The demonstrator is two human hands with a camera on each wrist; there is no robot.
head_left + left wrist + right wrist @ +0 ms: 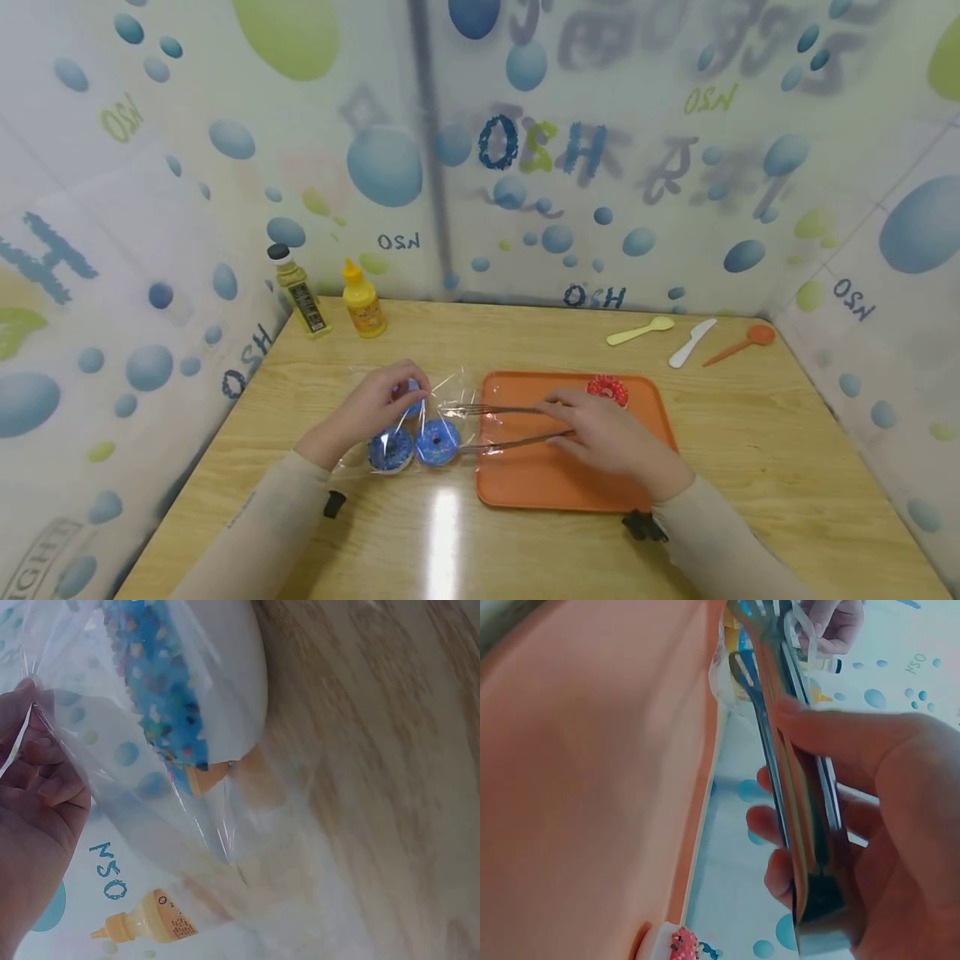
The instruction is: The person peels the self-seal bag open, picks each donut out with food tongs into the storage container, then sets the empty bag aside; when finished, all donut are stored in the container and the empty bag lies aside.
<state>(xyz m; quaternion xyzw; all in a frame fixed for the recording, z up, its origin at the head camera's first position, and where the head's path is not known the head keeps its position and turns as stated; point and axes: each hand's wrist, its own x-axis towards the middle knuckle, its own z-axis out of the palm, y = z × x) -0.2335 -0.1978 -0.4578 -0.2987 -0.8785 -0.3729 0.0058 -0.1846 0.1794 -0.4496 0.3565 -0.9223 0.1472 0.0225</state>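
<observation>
With twelve o'clock pointing away from the person, a clear plastic bag lies on the bench at nine o'clock of an orange tray. It contains three doughnuts: a dark-blue doughnut at seven o'clock in it, a light-blue doughnut at five, and a third blue doughnut near twelve, partly hidden by the left hand. That hand's fingers pinch the bag and lift it.

The right hand, over the tray, grips metal tongs between thumb and fingers. Their arms stand apart and point to nine o'clock, tips near the light-blue doughnut; whether they are inside the bag I cannot tell for sure.

The step in hand seems to be reaching for a doughnut. The next move probably calls for keeping the bag raised while the tongs straddle the light-blue doughnut and squeeze, without snagging plastic.

The tray carries a red doughnut at one o'clock. At ten o'clock from the tray stand a yellow squeeze bottle and a black-capped bottle of yellowish look.
</observation>
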